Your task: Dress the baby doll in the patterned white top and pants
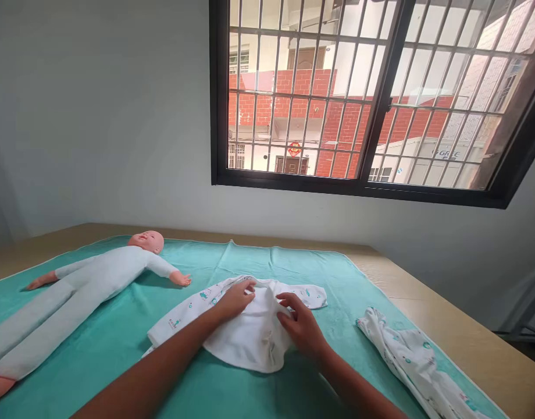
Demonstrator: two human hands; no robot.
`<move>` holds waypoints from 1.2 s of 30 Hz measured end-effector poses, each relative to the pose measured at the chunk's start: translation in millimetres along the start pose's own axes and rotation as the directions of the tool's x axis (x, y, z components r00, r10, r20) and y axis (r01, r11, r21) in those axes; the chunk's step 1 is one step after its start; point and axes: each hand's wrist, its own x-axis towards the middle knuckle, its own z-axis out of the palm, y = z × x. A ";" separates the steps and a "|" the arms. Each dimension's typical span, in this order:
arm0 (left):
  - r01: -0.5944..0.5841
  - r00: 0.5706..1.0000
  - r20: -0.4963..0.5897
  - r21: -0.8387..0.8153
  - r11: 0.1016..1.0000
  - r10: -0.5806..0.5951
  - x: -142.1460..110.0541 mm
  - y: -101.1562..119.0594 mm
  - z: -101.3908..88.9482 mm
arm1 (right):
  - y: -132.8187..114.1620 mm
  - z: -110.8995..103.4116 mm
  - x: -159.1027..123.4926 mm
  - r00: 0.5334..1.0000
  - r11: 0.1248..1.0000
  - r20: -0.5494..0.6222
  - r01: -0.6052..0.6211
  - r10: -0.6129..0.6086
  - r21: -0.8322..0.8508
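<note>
Far left, here's the doll [106,270], flat on its back in a white suit, head toward the wall and arms spread over the green cloth [259,396]. One of its small hands lies near the shirt but clear of it. Moving right, in comes the left hand [232,301], fingers curled over the upper part of the white shirt [250,343]; touching fabric, yes, but whether it's pinching any, I cannot tell. The shirt itself sits mid-cloth, between doll and folded garment, plain and rumpled at its centre, little printed figures out to both sides. Up behind it, the barred window [285,180]! On to the right hand [300,323], thumb and forefinger at a raised fold along the shirt's right side; a firm hold or just contact, I can't say. Further right, the bunched printed garment [407,355] lies well apart, and beyond it, bare wooden table [424,308]
</note>
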 end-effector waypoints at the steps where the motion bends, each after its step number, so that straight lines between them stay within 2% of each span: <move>1: -0.026 1.000 -0.002 0.051 0.998 0.026 11.4 -0.6 0.7 | 2.3 -1.6 -2.5 1.000 1.000 -0.001 -0.005 0.005 0.018; 5: -0.094 0.995 0.048 0.210 0.973 0.086 51.0 1.7 13.9 | 11.7 -1.8 -13.8 1.000 1.000 -0.017 0.001 -0.001 -0.005; 8: -0.053 0.997 0.063 0.279 0.959 0.037 74.3 -0.2 21.3 | 11.7 3.5 -20.6 0.994 0.982 -0.023 0.098 -0.103 -0.158; 11: 0.023 0.999 0.040 0.287 0.958 -0.037 92.6 -6.8 17.2 | 4.3 8.1 -26.0 0.977 0.935 0.087 0.211 -0.193 -0.284; 15: 0.041 0.993 0.098 0.209 0.977 -0.063 99.4 -14.7 7.9 | -6.7 8.2 -29.2 0.948 0.898 0.188 0.305 -0.255 -0.317; 20: -0.018 0.984 0.178 0.113 0.993 -0.003 88.4 -15.7 8.0 | -7.9 7.1 -26.7 0.961 0.932 0.208 0.236 -0.182 -0.274; 22: -0.022 0.987 0.159 0.119 0.993 0.003 88.3 -14.7 10.8 | -3.6 8.3 -23.9 0.972 0.942 0.168 0.205 -0.165 -0.265; 25: 0.016 0.995 0.091 0.159 0.987 -0.030 94.8 -14.0 17.3 | 3.9 8.7 -18.0 0.995 0.968 -0.004 0.099 -0.103 -0.232; 27: 0.057 0.997 0.039 0.190 0.980 -0.066 100.7 -14.1 22.9 | 5.9 7.2 -15.0 0.996 0.976 -0.059 0.059 -0.073 -0.209; 33: 0.144 0.988 -0.086 0.254 0.956 -0.126 112.1 -10.3 39.7 | -3.3 4.9 -19.1 0.982 0.925 0.126 0.177 -0.142 -0.335; 36: 0.133 0.986 -0.133 0.264 0.955 -0.101 107.4 -6.2 43.5 | -5.7 5.1 -20.6 0.982 0.929 0.139 0.169 -0.129 -0.330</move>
